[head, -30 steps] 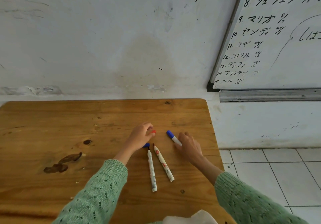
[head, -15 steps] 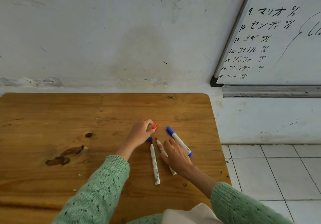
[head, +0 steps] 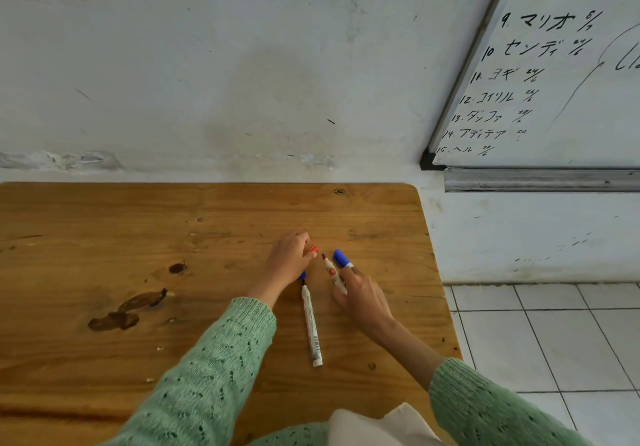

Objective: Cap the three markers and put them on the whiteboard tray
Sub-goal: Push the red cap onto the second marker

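On the wooden table (head: 104, 238) lie three markers — your left hand (head: 289, 258) pinches the red cap (head: 313, 249), your right hand (head: 360, 293) grips the uncapped red marker (head: 330, 270); blue-capped marker (head: 341, 258) beside, black marker (head: 311, 324) loose. Whiteboard tray (head: 540, 179) stands well apart.

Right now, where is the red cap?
The red cap is pinched in the left hand above the wooden table, just left of the uncapped red marker that the right hand holds.
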